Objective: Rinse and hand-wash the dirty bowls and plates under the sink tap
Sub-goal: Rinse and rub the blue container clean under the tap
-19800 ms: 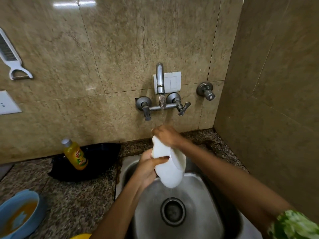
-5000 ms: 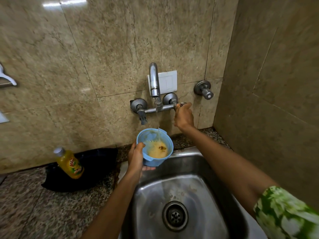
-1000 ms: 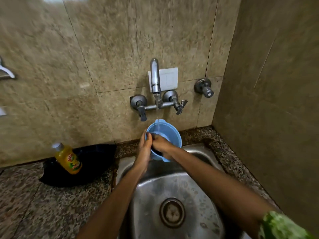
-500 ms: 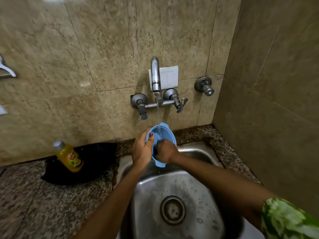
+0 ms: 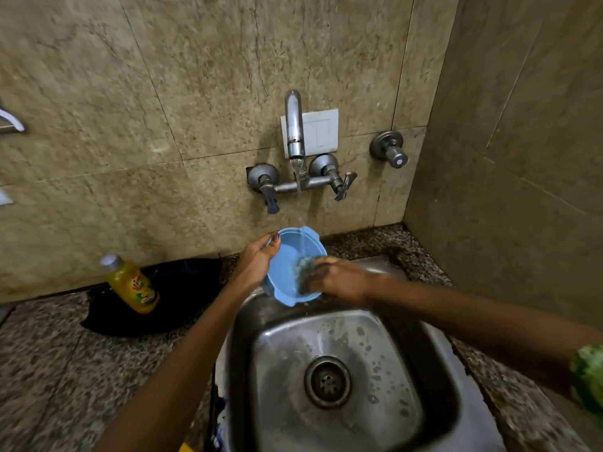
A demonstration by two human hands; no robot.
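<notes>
Shifted to the blue bowl's (image 5: 287, 272) right rim, right hand (image 5: 339, 282) grips a scrubber (image 5: 305, 267) under the tap (image 5: 295, 125) while left hand (image 5: 257, 259) clasps the rim.

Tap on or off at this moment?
On: a thin stream falls from the tap into the blue bowl held over the sink.

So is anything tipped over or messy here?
Yes, the yellow dish-soap bottle leans tilted against the wall on the black pan, not upright. Otherwise it is ordinary washing: the left hand holds the blue bowl under the tap, and the right hand scrubs.
</notes>
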